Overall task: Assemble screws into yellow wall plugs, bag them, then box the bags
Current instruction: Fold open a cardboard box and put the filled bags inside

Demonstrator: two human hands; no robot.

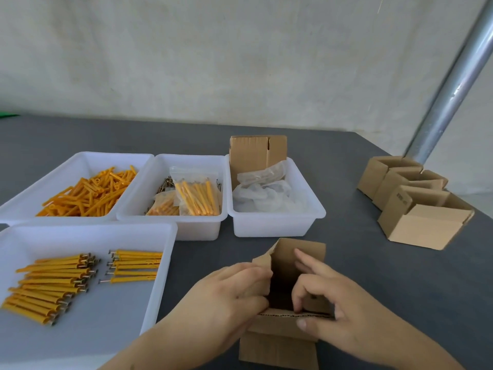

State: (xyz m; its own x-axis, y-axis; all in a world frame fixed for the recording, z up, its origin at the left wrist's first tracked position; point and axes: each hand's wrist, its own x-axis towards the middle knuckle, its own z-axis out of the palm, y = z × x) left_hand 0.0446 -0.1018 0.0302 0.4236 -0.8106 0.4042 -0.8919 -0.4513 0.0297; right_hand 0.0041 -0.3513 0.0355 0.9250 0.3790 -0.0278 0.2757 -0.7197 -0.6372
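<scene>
A small open cardboard box (296, 256) stands on the grey table in front of me. My left hand (229, 295) grips its left flap, fingers curled over the edge. My right hand (336, 303) pinches the near flap, thumb outside and fingers inside, with the index finger raised. Its inside is dark, so I cannot tell what it holds. Two filled bags of plugs (197, 194) lie in the middle white tray (170, 225). Assembled plugs with screws (56, 281) lie in the near-left tray (165, 263).
A far-left tray (80, 161) holds loose yellow plugs (88, 193). The right tray (277, 225) holds empty clear bags (266, 188) and a folded carton (256, 153). Several open cardboard boxes (416, 204) stand at the right near a slanted metal pole (448, 86).
</scene>
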